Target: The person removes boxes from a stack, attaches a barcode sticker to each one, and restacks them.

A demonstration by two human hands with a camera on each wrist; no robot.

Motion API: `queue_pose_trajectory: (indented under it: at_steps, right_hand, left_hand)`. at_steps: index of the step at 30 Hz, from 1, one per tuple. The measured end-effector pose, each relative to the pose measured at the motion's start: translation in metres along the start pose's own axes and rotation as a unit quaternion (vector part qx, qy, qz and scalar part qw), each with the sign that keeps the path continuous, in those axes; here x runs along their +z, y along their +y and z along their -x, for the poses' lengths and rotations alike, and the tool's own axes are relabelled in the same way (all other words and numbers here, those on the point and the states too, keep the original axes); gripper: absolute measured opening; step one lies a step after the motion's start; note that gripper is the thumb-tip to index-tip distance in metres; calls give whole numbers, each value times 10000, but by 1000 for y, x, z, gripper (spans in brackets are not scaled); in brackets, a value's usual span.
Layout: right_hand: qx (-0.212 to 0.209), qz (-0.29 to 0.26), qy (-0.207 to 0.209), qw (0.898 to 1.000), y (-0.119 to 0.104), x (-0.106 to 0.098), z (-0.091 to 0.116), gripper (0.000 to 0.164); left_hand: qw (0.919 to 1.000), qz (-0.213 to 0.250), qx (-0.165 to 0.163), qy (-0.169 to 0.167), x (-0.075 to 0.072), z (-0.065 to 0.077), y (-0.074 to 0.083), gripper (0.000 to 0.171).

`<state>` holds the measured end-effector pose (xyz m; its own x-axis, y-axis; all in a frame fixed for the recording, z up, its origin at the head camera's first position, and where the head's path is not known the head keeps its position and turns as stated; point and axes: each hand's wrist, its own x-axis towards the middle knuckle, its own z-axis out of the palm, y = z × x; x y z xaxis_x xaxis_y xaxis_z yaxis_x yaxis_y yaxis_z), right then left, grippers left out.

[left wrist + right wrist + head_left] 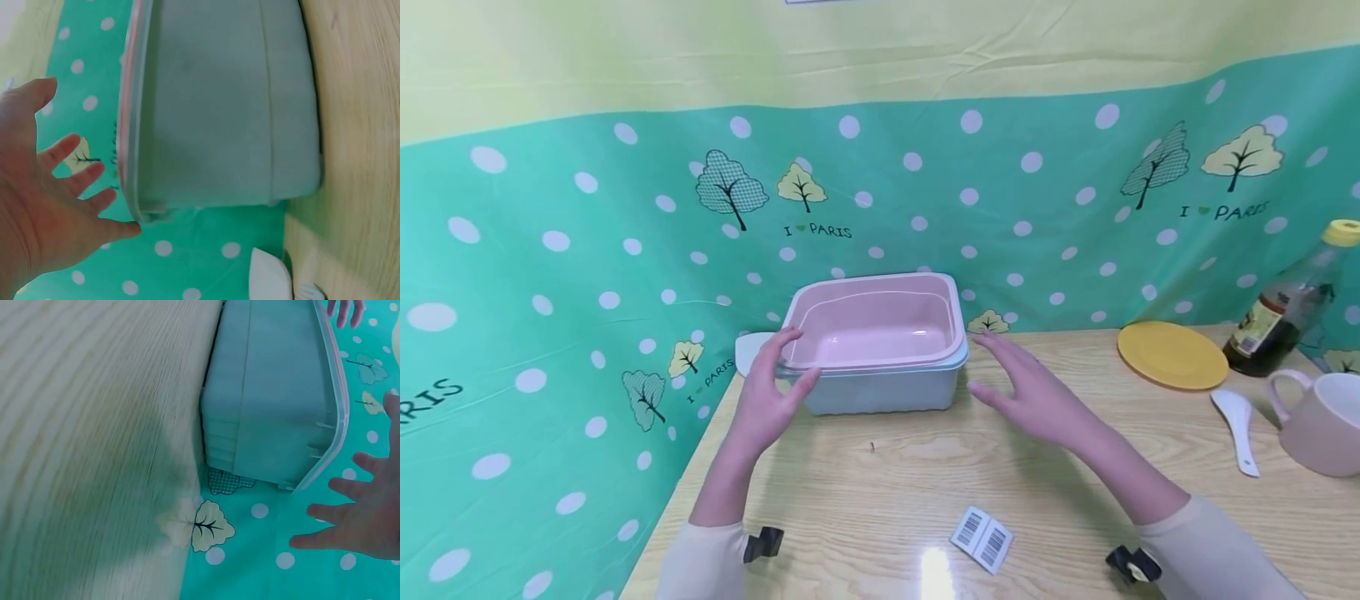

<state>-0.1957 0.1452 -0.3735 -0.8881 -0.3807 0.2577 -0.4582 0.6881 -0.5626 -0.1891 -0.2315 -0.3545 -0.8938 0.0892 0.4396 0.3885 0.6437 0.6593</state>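
A pink rectangular basin [880,325] sits nested in a pale blue one [880,392] at the back of the table, against the cloth. My left hand [769,400] is at the basins' left front corner, fingers spread; its little finger comes close to the rim in the left wrist view, and contact cannot be told. My right hand [1030,392] hovers just off the right end, thumb and fingers apart, holding nothing. The right wrist view shows the blue basin's side [281,394] with a gap to my right hand [369,506].
Behind the basins' left end are a white flat object [749,352] and fork tines [309,292]. On the right are a yellow plate [1172,355], a sauce bottle [1270,325], a white spoon [1238,429] and a pink mug [1322,425]. A barcode card [982,538] lies in front.
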Motion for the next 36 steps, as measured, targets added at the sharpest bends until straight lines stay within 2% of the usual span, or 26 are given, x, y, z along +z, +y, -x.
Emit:
queue_pose_trajectory:
  at_steps: [9,18,27,36]
  right_hand:
    - [321,-301,-75,9990,5,4,-14,77]
    - [476,-472,-128,9977,8,6,-24,80]
    - [370,-580,-140,9975,7,11,-37,85]
    - [389,-687,-150,9968,9,17,-43,89]
  left_hand:
    - [9985,125,-530,-72,-1,-7,-16,65]
    - [9914,466,-1186,-302,-2,-11,-30,74]
    - [9867,532,-1415,-604,2,-14,-42,94]
    - [9844,628,-1513,-640,2,-15,-46,97]
